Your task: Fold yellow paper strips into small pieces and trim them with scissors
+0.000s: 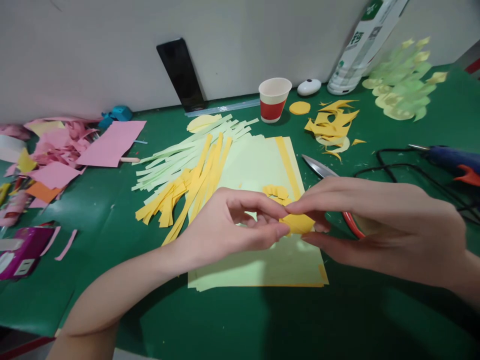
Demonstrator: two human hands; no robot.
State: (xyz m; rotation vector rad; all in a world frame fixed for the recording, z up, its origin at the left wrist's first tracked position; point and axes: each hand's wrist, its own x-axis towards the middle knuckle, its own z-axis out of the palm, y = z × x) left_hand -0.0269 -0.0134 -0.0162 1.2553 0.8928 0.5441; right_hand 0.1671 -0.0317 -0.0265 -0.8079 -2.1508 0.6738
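Note:
Between both hands is a small yellow paper piece [298, 223], partly covered by the fingers. My left hand [240, 220] pinches its left edge with thumb and fingertips. From the right, my right hand [378, 220] pinches its top and lower side. Just behind it shows a folded or curled yellow paper bit [275, 192]; I cannot tell whether the two are joined. Below the hands lies a stack of pale green paper sheets [258, 262]. Scissors [318, 165] with a red handle lie partly hidden beneath my right hand.
Yellow strips [204, 175] and pale green strips [165, 162] lie left of the stack. Behind stand a paper cup [272, 100], a leaning phone [182, 75] and a bottle [352, 60]. Yellow scraps [333, 122] and a blue glue gun [450, 156] with a black cord are at right; pink paper [112, 142] at left.

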